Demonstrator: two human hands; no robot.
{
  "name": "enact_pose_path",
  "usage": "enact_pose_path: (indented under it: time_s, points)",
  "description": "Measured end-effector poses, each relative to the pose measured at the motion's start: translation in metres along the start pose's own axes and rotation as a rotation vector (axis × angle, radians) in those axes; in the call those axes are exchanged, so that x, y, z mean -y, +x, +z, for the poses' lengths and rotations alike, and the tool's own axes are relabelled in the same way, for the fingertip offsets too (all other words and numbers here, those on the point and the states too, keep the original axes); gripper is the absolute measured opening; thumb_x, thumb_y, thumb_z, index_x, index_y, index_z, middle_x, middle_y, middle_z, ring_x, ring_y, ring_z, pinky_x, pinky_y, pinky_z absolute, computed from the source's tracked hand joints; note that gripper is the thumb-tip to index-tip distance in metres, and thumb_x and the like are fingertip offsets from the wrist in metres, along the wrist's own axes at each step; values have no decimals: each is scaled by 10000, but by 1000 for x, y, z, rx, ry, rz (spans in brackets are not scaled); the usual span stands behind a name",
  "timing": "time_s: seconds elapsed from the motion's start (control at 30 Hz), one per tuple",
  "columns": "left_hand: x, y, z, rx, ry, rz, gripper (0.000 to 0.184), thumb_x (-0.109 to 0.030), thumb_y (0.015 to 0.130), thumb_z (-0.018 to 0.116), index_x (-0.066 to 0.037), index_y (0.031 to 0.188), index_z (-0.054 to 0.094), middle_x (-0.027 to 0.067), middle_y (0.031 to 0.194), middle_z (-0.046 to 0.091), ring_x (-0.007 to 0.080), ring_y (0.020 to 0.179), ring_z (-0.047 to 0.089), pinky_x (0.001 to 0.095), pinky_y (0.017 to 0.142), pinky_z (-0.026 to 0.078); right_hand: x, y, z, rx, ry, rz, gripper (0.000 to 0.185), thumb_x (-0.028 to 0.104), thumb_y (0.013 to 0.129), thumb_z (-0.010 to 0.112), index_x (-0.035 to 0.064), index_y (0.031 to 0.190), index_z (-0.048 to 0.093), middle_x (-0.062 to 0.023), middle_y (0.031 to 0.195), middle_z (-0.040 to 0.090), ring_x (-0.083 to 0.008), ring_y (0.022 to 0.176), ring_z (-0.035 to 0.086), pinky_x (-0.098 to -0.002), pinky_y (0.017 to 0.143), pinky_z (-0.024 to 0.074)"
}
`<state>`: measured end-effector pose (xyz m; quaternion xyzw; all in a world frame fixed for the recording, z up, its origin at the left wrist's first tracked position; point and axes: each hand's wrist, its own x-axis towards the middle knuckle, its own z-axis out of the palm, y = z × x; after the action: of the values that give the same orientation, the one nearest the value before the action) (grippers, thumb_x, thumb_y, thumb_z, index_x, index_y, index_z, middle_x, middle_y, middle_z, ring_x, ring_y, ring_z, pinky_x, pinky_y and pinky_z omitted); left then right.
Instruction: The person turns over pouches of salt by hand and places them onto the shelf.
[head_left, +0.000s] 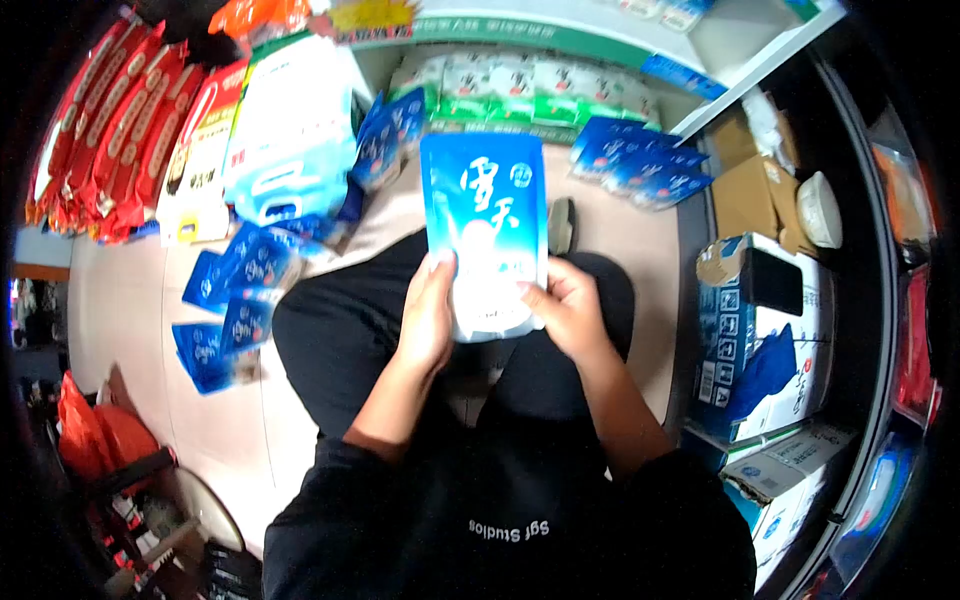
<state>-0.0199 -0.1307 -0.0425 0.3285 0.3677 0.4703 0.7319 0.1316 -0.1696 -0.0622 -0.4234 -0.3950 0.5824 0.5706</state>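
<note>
A blue and white pouch [485, 235] with white characters stands upright in front of my lap, held at its lower sides. My left hand [430, 315] grips its left edge, with the thumb on the front. On the right edge, my right hand [567, 310] holds the pouch between thumb and curled fingers. Similar blue pouches lie on the floor in a group at the left [240, 275], and more overlap at the right [640, 165] beside the shelf.
A white shelf [500, 28] holds rows of green and white packets [520, 88]. Red packages [125, 130] stand at the upper left near a large white pack [295, 120]. Boxes [765, 340] are stacked at the right, a dark phone-like object [773, 280] on top. A red bag [100, 425] lies lower left.
</note>
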Motion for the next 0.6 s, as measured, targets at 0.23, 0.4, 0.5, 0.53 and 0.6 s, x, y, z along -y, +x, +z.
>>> enact_pose_path:
  time_s: [0.23,0.4,0.5,0.53,0.6]
  points:
    - [-15,30,24,203,396,115,404,-93,831,488,53,1175,336,104,1078,494,140,954,481,261,819,393,24,22,-25,-61,40,-4,242,60,805,575,-73,999,521,-81,892,596,-96,783,556,-233,689,458]
    - [-37,65,46,301,614,167,439,-138,811,563,52,1159,374,128,1020,534,152,915,509,282,793,412,52,50,-45,-91,-39,-97,264,20,796,565,-68,1034,493,-116,914,596,-120,800,570,-238,698,464]
    - [-51,94,64,336,685,324,422,-167,775,622,50,1095,454,136,920,587,148,815,549,284,696,442,71,75,-56,-66,-112,-237,267,9,792,564,-63,1034,477,-121,923,593,-125,805,570,-239,698,465]
    - [-55,107,68,317,760,341,420,-167,764,632,50,1081,464,137,901,594,145,801,554,282,684,444,78,85,-60,-64,-131,-244,249,3,783,568,-35,1014,480,-113,928,595,-122,828,566,-241,727,458]
    - [-66,133,80,273,927,369,405,-161,735,652,55,1036,489,143,875,607,145,767,567,275,653,447,92,109,-68,-106,-224,-304,234,-3,771,575,-21,983,477,-114,881,603,-120,794,572,-236,684,460]
